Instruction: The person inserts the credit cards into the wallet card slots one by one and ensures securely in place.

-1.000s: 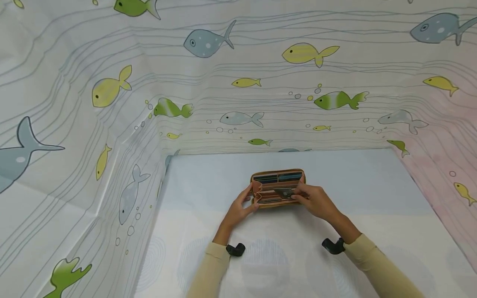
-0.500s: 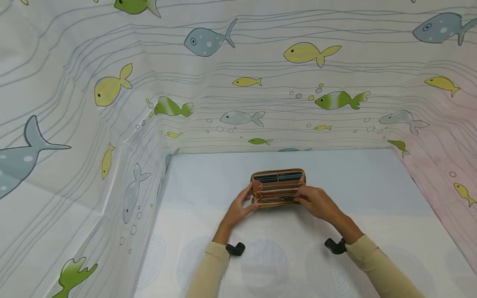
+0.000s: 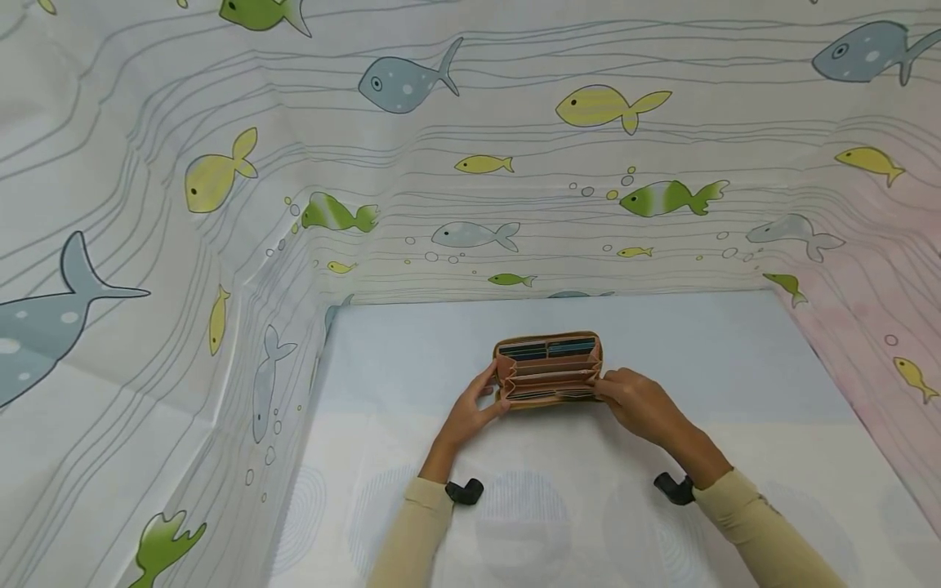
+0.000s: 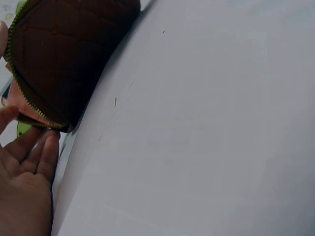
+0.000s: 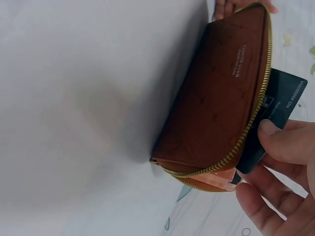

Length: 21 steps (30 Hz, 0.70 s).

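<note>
A brown zip-around wallet (image 3: 547, 367) stands open on the table, its divided inside facing up. My left hand (image 3: 470, 414) holds its left end, thumb at the front and fingers at the back. At the right end, my right hand (image 3: 641, 406) has its thumb and fingers by the front pocket. The right wrist view shows a dark card (image 5: 288, 91) with printed numbers partly above the front wall, my right thumb on its face and fingers behind. Several dark and blue cards (image 3: 572, 348) fill the back slots. A gold zip (image 5: 229, 160) edges the wallet.
The wallet rests on a pale table (image 3: 412, 359) with faint circle patterns. Fish-printed sheeting (image 3: 515, 196) rises behind and at both sides. Black wrist cameras (image 3: 465, 492) sit on both wrists near the beige sleeves (image 3: 415, 531).
A dark card that stood tilted over the wallet has gone down into its front pocket. My right hand has moved slightly right to the wallet's end. The left hand has stayed put.
</note>
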Each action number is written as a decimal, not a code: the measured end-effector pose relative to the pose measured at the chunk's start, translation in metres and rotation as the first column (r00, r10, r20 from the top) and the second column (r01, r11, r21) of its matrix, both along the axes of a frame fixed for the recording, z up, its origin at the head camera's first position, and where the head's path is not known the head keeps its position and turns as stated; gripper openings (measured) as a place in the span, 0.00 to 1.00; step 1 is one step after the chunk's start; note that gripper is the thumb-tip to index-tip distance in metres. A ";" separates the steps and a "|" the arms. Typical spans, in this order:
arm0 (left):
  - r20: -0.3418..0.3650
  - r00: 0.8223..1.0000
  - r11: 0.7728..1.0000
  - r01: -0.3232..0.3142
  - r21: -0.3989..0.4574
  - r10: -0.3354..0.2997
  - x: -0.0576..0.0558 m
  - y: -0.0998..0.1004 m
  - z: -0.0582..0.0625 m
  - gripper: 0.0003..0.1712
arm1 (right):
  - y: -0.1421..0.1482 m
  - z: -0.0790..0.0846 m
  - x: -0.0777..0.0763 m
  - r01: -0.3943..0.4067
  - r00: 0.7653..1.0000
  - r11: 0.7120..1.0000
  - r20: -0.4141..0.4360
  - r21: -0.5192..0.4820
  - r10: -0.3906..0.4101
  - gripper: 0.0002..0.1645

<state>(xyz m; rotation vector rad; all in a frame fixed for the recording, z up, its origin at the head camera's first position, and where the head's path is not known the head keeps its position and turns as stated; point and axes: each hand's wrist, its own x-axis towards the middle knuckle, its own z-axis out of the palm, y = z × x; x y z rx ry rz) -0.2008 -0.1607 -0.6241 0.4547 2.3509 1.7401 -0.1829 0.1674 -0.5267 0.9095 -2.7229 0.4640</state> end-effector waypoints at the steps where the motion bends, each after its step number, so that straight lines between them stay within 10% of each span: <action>1: 0.001 1.000 1.000 0.000 -0.001 0.000 0.000 0.000 0.000 0.47 | 0.000 0.000 0.000 -0.005 1.000 1.000 -0.024 0.012 0.005 0.13; 12: 0.016 1.000 1.000 0.025 -0.003 -0.025 -0.002 0.000 0.002 0.46 | -0.002 -0.003 0.001 -0.048 0.989 0.995 -0.137 0.089 0.060 0.14; 21: 0.035 0.997 0.997 0.066 -0.032 -0.064 0.005 0.000 0.032 0.46 | -0.006 -0.004 0.001 -0.044 0.988 0.993 -0.139 0.114 0.059 0.11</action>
